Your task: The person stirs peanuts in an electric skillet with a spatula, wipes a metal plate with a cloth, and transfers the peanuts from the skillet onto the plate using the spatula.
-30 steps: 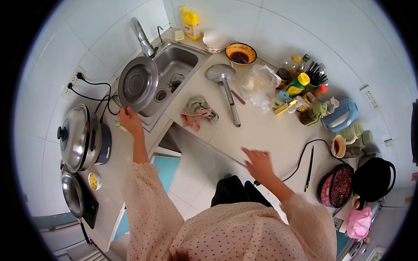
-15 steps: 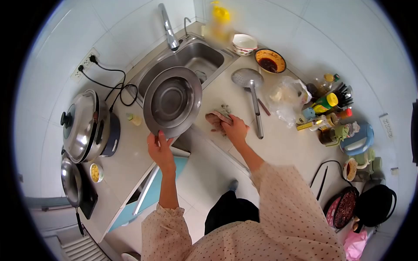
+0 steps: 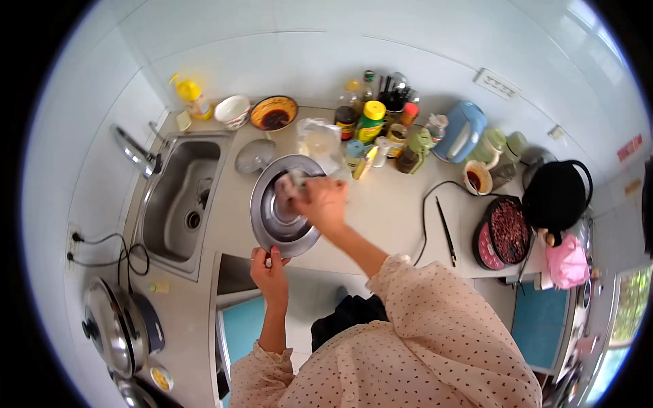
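The cloth (image 3: 288, 192) has left the counter (image 3: 388, 221): half a second ago the right hand (image 3: 323, 202) was gripping it there, and now that hand presses it into the hollow of the steel basin (image 3: 257, 212). The basin has changed place too, shifting from beside the sink (image 3: 173, 194) to the counter's front edge, where it hides the handle of the perforated skimmer (image 3: 256, 156) and leaves only the round head showing. The left hand (image 3: 271, 273) keeps its pinch on the near rim, thumb on top, tilting the dish toward the body.

So both hands are now on one thing, the left steadying and the right working, which I judge to be a wiping stroke already under way. The right hand is closed around the bunched cloth, though motion blur makes the exact set of its fingers hard to read. Just beyond the basin sit the clear plastic bag (image 3: 318, 139) and the bowl of dark sauce (image 3: 274, 117), neither touched by a hand.
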{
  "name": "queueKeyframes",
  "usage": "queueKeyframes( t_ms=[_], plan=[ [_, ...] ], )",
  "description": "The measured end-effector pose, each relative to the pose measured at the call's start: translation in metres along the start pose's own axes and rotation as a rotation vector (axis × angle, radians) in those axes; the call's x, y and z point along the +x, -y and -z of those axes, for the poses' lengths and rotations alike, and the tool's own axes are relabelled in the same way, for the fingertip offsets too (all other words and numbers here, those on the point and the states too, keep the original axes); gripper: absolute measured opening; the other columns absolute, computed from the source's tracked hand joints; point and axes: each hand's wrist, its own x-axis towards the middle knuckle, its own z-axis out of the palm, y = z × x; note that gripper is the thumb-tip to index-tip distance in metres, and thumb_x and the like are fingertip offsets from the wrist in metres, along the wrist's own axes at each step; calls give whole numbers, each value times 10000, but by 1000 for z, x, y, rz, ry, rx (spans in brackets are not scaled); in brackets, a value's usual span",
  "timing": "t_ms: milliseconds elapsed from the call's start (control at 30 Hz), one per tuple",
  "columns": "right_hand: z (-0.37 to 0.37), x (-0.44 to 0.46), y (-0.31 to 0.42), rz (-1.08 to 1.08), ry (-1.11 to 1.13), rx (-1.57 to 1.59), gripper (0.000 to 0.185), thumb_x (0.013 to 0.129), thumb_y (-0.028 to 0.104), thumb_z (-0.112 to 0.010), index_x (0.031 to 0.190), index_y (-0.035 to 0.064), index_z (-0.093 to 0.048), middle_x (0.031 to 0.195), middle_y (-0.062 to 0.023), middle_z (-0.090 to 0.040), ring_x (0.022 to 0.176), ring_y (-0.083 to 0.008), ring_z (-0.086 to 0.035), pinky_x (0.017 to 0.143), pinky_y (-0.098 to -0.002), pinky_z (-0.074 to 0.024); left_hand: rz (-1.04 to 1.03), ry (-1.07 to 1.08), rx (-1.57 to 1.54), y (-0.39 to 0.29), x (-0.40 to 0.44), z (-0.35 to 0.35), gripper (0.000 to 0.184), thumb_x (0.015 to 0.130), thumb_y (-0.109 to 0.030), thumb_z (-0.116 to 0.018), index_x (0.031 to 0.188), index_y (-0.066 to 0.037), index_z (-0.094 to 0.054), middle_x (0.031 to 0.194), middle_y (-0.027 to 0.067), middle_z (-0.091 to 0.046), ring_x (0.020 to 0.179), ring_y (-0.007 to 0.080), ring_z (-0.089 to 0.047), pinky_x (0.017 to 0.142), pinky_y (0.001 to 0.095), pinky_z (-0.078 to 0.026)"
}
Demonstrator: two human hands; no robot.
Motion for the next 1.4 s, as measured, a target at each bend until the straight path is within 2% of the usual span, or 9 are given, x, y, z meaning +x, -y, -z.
queueKeyframes(
  t_ms=[133,233,333,533,800,967,1100,1233,1400],
  plan=[
    [18,-50,10,182,169,215,299,680,401,-640,801,128,-634,739,-33,-580,810,-223,-530,829,-443,-314,-39,30,-8,7,22,-1,160,882,-55,-508,757,38,-470,792,11,-423,683,61,-461,635,247,-570],
    [43,-40,-37,141,476,-334,350,643,453,-670,733,115,-647,770,-15,-611,817,-191,-542,841,-450,-319,-9,71,6,-13,29,2,160,869,-37,-517,748,58,-475,788,27,-435,679,77,-479,636,257,-577],
    [43,-4,-57,80,0,-132,343,690,439,-653,668,100,-603,679,-37,-562,755,-209,-540,771,-425,-324,-22,159,17,-10,18,-12,136,855,-10,-524,753,75,-496,782,45,-442,694,98,-495,629,250,-579],
    [54,-44,-24,295,239,59,259,694,360,-643,711,103,-614,714,-30,-552,772,-204,-543,813,-427,-338,-27,225,8,-10,26,-25,86,853,16,-502,772,44,-514,758,0,-427,668,57,-476,616,257,-576],
    [81,-10,-106,425,85,-451,266,685,366,-636,700,107,-577,727,-21,-532,786,-183,-527,819,-403,-328,50,451,122,-24,19,-21,82,841,13,-507,792,70,-537,785,32,-452,688,81,-493,596,230,-566],
    [76,-57,-138,-59,513,-412,272,761,315,-598,913,89,-613,909,-60,-588,947,-230,-514,929,-529,-267,36,188,105,-47,30,-19,130,852,-8,-503,915,81,-573,742,34,-509,655,83,-519,585,249,-564],
    [77,-110,-139,-161,385,-356,438,737,286,-630,1137,146,-521,1039,-70,-561,1007,-248,-509,990,-642,-146,52,246,41,-74,6,-22,158,871,-55,-514,934,77,-572,761,50,-556,671,87,-549,596,253,-557],
    [137,-209,-124,-219,350,-276,357,743,203,-574,1098,167,-555,942,-52,-589,973,-231,-531,988,-602,-196,19,373,-72,-80,-40,-33,166,869,-108,-540,958,26,-577,795,29,-544,721,95,-558,612,268,-552],
    [251,-438,-113,-734,415,-300,257,789,192,-527,1031,140,-596,930,-76,-605,987,-259,-537,998,-609,-196,162,743,-76,-69,-152,-69,251,851,-121,-548,1077,-15,-570,943,42,-595,790,116,-574,582,246,-496]
  ],
)
